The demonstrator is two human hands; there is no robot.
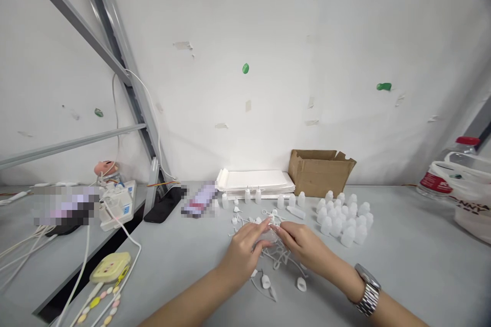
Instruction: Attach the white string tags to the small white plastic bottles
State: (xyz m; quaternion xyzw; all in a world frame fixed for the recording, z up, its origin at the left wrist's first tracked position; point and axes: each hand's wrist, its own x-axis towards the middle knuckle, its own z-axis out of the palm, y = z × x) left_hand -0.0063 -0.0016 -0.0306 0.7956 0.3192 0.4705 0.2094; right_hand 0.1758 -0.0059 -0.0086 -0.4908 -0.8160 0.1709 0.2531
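Note:
My left hand (245, 245) is closed around a small translucent plastic bottle (270, 235), its fingertips near the bottle's top. From the other side my right hand (303, 245) pinches at the same top, where a small white tip shows; the fingers partly hide it. Under and around my hands lie loose white caps and thin looped plastic strips. One cap (266, 281) and another cap (301, 284) lie on the grey table nearest me. A capless-looking bottle (296, 212) lies on its side just behind my right hand.
Several small bottles (341, 217) stand grouped to the right. More bottles (253, 194) stand before a white stack (257, 181) and a brown cardboard box (321, 173). Phones (164, 205), cables and a yellow device (111, 266) are at left; a plastic bag (471, 199) is at right.

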